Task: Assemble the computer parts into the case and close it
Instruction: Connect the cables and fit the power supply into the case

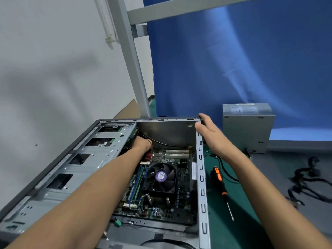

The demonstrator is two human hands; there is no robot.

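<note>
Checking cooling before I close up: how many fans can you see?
1: the fan lies inside the open case, near its middle. The power supply standing right of the case may hide another.

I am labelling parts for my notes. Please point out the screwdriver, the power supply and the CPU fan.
screwdriver (219,180): head view, orange-black handle.
power supply (246,130): head view, grey side face.
CPU fan (161,176): head view, purple hub label.
</note>
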